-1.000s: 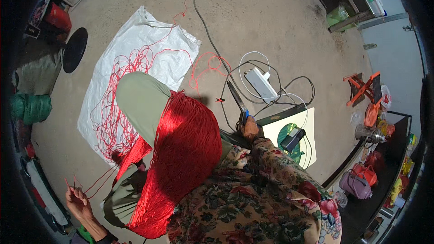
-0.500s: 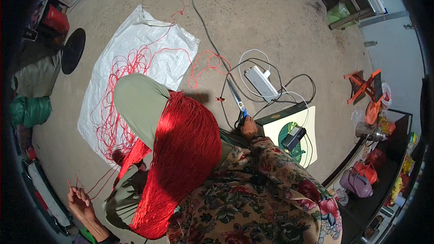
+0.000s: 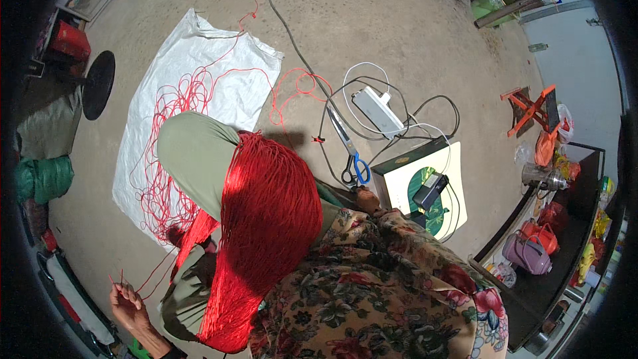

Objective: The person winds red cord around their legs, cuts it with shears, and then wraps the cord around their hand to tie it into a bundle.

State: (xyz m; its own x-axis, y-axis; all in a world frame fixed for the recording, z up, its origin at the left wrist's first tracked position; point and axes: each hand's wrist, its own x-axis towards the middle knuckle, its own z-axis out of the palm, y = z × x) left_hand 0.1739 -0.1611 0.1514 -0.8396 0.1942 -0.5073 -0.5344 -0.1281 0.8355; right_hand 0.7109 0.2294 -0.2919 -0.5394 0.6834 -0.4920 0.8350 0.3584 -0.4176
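At the lower left, my left hand (image 3: 131, 307) is closed on the ends of red cord (image 3: 155, 275), with short tips poking above the fingers. A thick bundle of red cords (image 3: 266, 219) lies draped over my lap and thigh. My right hand (image 3: 367, 199) is at the end of the floral sleeve, just below a pair of scissors (image 3: 350, 151); its fingers cannot be made out. The scissors, with one blue and one black handle loop, lie on the floor apart from that hand, blades pointing away.
Loose red cord (image 3: 189, 93) tangles over a white sheet (image 3: 232, 46). A white power strip (image 3: 379, 113) with cables lies beyond a pale box (image 3: 442, 159) bearing a black device (image 3: 430, 189). Shelving (image 3: 581, 186) lines the right; a round black object (image 3: 99, 85) stands left.
My right hand has let go of the scissors and drawn back toward my body. The scissors now lie on the floor. My left hand still grips the cord, and the view has shifted slightly.
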